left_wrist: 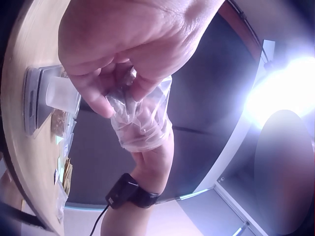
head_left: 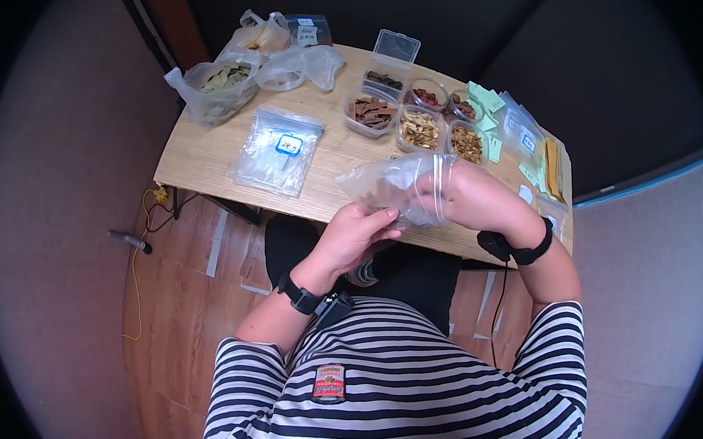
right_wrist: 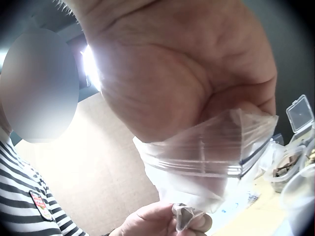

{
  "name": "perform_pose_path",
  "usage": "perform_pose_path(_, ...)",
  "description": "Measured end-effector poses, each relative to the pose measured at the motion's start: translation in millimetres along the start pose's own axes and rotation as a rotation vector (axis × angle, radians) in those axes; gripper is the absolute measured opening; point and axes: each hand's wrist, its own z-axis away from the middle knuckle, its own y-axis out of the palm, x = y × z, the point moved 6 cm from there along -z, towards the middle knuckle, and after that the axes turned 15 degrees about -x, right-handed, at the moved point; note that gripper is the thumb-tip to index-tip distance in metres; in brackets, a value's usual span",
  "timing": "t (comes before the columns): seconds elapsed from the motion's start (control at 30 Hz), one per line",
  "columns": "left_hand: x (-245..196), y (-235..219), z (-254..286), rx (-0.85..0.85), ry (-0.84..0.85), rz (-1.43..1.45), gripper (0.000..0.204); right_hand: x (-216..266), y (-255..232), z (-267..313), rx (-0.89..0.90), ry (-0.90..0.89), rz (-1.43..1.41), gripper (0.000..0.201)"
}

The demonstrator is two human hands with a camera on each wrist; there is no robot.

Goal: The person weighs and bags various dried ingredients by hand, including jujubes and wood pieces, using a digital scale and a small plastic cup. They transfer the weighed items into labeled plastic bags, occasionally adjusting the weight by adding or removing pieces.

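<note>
My right hand (head_left: pixel 481 197) reaches down into the mouth of a clear zip bag (head_left: pixel 373 185), its fingers covered by the film. The bag's seal strips circle that hand near the knuckles, as the right wrist view shows. With thumb and fingers my left hand (head_left: pixel 351 234) pinches the bag's bunched bottom end (left_wrist: pixel 125 105). Through the cloudy plastic I cannot tell how the right fingers lie. Both hands are at the table's front edge, near a flat clear bag (head_left: pixel 273 156) with a blue-framed label.
Plastic tubs (head_left: pixel 371 113) of dried pieces stand beyond the hands on the wooden table (head_left: pixel 197 160). A bag of dried leaves (head_left: pixel 221 87) lies at the back left. Green notes (head_left: pixel 485 105) and labelled bags (head_left: pixel 524 135) are on the right. A flat grey scale (left_wrist: pixel 33 101) bears a translucent cup.
</note>
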Motion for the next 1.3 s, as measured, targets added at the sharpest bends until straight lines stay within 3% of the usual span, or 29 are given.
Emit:
perform_pose_path(0.47,5.9,-3.2,-0.4,-0.067,0.027,-0.090,0.029,8.9,4.5,4.7,-0.089,-0.074,0.037,0.024)
perform_pose_path(0.9,1.4,-7.8,0.4,-0.040,0.018,-0.082,0.028,5.1,4.8,6.8,-0.072,-0.096,0.099,0.016)
perform_pose_path(1.2,7.3,-17.4,-12.4,0.041,0.023,-0.046,0.031,7.1,-2.3,6.1,-0.153,-0.081,-0.082,0.021)
perform_pose_path(1.3,-0.3,-14.8,-14.7,0.086,0.119,0.057,0.033,13.4,-16.8,5.6,-0.216,0.005,-0.149,0.022)
